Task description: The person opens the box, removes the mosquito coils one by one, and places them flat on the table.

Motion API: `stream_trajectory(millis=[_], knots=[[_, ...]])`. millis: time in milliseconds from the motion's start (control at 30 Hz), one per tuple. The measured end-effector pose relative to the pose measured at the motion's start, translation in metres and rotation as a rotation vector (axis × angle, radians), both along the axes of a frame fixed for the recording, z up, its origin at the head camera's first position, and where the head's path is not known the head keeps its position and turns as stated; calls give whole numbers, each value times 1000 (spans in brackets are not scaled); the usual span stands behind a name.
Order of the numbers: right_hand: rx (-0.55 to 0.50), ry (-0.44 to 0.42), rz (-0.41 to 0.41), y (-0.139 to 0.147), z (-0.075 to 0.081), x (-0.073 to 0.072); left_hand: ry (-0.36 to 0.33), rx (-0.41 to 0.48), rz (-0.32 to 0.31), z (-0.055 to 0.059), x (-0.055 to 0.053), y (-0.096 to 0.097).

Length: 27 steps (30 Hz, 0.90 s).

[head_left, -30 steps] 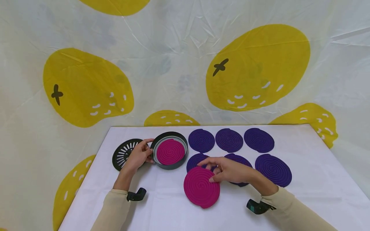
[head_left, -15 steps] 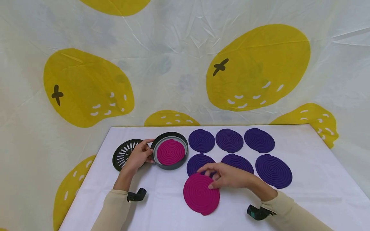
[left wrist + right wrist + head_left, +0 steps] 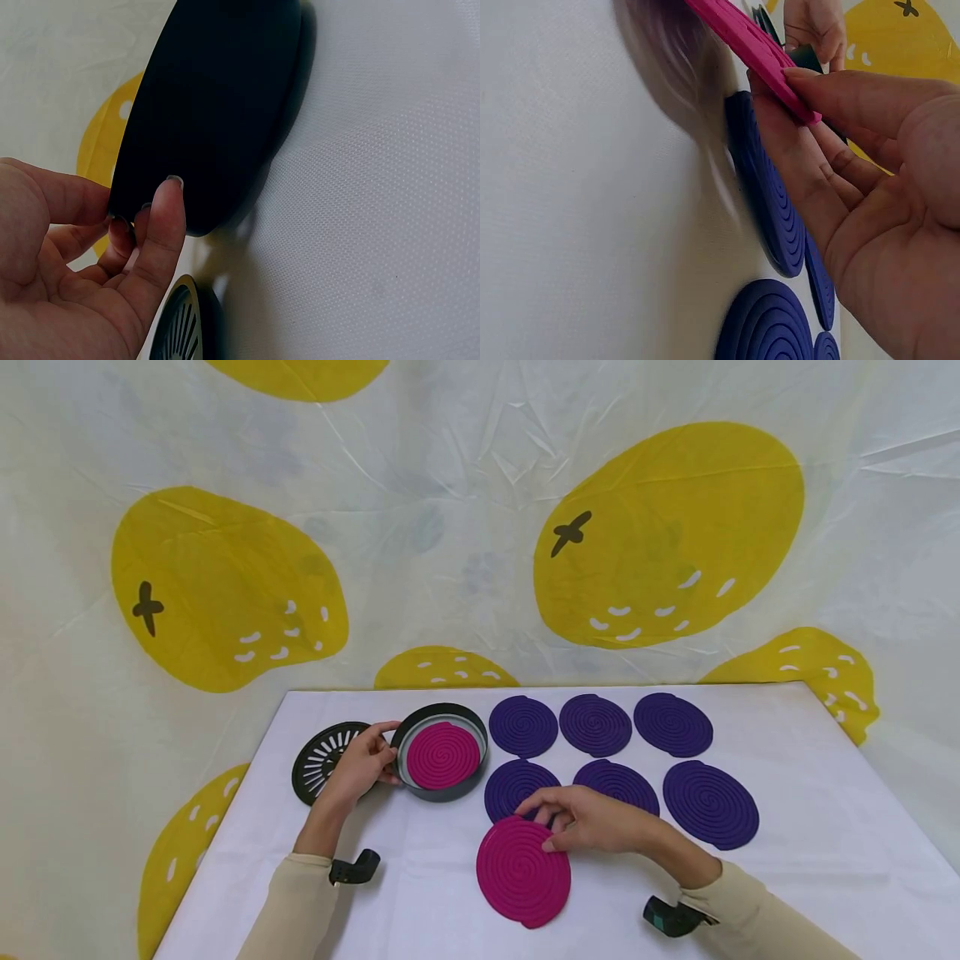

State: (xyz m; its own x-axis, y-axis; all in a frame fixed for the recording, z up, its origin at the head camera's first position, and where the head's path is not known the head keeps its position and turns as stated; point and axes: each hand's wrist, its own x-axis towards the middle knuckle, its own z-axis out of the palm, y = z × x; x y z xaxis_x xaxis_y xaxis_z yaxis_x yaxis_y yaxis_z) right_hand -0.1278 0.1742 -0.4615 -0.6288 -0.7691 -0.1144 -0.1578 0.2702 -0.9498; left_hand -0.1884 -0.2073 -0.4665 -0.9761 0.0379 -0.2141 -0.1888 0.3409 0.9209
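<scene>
My right hand [image 3: 596, 821] pinches a pink spiral-ribbed coaster [image 3: 522, 877] by its upper right edge. In the right wrist view the coaster [image 3: 754, 56] is held between thumb and fingers, raised over the table with its shadow below. My left hand [image 3: 365, 760] grips the left rim of a round dark tin [image 3: 442, 792]. The thumb and fingertips pinch its dark wall [image 3: 217, 97] in the left wrist view. Inside the tin lies another pink spiral coaster [image 3: 442, 755].
Several purple spiral coasters [image 3: 595, 725] lie in two rows right of the tin, two partly covered by my right hand and the pink coaster. A black slotted round lid [image 3: 309, 768] lies at the left, partly behind my left hand. A fruit-print cloth [image 3: 450, 568] hangs behind the white table [image 3: 832, 827].
My right hand and the pink coaster have moved a little toward the front of the table, uncovering more of the purple coasters. My left hand and the tin stay in place.
</scene>
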Motion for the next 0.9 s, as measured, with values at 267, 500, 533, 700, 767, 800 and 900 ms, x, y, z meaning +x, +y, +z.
stream_trajectory(millis=[267, 500, 533, 700, 767, 800, 900], knots=[[4, 36, -13, 1, -1, 1, -3, 8, 0, 1, 0, 0], [46, 54, 37, 3, 0, 2, -3, 7, -3, 2, -1, 0], [51, 53, 45, 3, 0, 2, -3, 8, -3, 3, -1, 0], [58, 56, 74, 4, -1, 3, -8, 10, -4, 3, -1, 0], [56, 56, 83, 4, -1, 4, -9, 9, -4, 3, -1, 0], [57, 54, 85, 4, -2, 4, -10, 9, -4, 3, -1, 0], [58, 53, 95, 4, -2, 5, -12, 10, -5, 3, -1, 0]])
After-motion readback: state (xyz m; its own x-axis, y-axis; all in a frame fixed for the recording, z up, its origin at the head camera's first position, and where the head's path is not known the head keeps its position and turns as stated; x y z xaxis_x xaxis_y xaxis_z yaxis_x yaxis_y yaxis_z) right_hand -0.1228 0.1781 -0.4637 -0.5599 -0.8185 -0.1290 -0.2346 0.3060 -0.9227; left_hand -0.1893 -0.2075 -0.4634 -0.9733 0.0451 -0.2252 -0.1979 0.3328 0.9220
